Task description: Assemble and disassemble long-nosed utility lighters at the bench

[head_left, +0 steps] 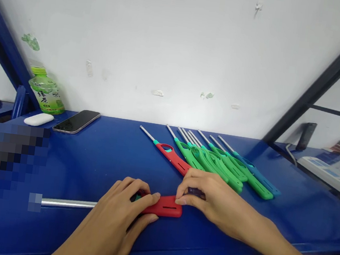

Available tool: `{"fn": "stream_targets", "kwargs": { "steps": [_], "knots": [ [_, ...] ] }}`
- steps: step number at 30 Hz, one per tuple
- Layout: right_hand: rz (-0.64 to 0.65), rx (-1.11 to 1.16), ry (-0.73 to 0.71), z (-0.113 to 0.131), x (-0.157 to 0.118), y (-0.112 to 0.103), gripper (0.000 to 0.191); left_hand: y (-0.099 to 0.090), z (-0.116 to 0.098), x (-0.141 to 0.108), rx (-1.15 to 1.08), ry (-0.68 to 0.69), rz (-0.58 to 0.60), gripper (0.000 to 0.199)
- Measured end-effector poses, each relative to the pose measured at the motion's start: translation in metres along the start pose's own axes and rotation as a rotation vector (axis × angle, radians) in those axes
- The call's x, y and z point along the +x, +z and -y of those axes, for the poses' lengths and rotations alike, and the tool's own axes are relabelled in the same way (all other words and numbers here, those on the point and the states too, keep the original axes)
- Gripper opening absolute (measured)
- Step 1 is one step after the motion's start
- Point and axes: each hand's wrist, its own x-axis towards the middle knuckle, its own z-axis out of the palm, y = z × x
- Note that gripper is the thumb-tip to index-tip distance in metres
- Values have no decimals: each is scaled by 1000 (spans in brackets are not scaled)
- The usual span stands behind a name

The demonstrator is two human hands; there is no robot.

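My left hand (127,207) lies over a red long-nosed lighter (168,206), its fingers and thumb closed round the body. The lighter's metal tube points left along the blue table. At the lighter's right end, the fingers of my right hand (205,194) are bent together, with the fingertips touching the red plastic. A small dark object (196,193) shows within that right hand; its kind is mostly hidden. Just behind the hands lies another red lighter (172,157). Several green lighters (215,162) and a blue lighter (257,173) are spread to its right.
A smartphone (77,121), a white case (38,119) and a green-labelled bottle (47,93) stand at the back left by the wall. A blurred patch covers the far left. Dark frame posts (314,85) rise on the right, near a white power strip (334,174).
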Motion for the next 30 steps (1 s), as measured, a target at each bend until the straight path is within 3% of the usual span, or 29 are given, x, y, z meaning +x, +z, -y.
{"fn": "stream_targets", "kwargs": {
  "steps": [7, 17, 24, 30],
  "knots": [
    [10, -7, -20, 1, 5, 0, 11, 0, 4, 3, 14, 39, -19, 26],
    [-81, -39, -54, 1, 3, 11, 13, 0, 1, 6, 26, 29, -10, 26],
    [-269, -107, -64, 6, 6, -11, 16, 1, -2, 7, 52, 27, 1, 27],
    [-120, -166, -152, 17, 34, -4, 10, 0, 0, 8, 46, 37, -1, 26]
  ]
}}
